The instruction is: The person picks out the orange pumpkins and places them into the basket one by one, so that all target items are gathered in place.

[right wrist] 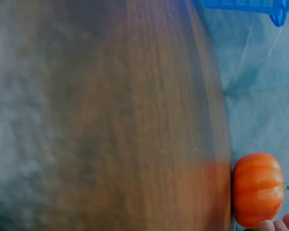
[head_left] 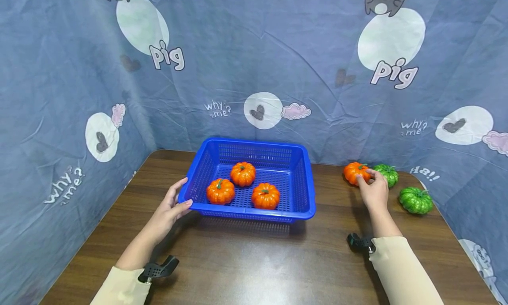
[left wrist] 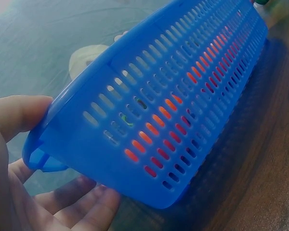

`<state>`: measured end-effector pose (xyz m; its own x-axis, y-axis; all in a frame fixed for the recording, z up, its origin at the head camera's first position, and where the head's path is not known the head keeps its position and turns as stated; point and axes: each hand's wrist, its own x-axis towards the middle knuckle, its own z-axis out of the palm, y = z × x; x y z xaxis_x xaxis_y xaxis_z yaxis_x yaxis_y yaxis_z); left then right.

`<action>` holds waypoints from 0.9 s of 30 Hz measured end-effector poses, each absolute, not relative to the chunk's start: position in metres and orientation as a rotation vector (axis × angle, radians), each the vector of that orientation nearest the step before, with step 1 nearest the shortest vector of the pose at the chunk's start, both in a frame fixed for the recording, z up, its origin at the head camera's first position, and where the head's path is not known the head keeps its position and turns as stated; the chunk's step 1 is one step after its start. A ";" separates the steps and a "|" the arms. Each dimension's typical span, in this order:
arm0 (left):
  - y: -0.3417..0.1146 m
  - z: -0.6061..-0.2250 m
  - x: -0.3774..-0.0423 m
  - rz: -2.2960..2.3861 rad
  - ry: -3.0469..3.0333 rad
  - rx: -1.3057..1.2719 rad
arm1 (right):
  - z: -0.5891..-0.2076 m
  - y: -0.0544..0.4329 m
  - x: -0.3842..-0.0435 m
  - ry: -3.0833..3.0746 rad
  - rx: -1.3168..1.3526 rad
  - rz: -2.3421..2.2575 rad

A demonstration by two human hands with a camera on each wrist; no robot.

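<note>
My left hand grips the left end of a blue plastic basket; the left wrist view shows the thumb at its rim and other fingers under it. Inside the basket lie three small orange pumpkins, one at the back, one at the left and one at the front right. Far to the right, my right hand holds another orange pumpkin between thumb and fingers. In the right wrist view only fingertips show beside this pumpkin.
Two green pumpkins stand on the brown wooden table, one just behind the right hand and one farther right. A blue printed cloth hangs along the table's back and sides.
</note>
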<state>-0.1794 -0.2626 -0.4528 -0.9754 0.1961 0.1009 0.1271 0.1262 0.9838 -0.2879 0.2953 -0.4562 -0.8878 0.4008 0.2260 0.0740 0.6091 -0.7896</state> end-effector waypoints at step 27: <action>-0.262 -0.453 -0.179 2.012 2.314 0.311 | -0.460 0.302 -0.308 -2.591 -0.479 1.164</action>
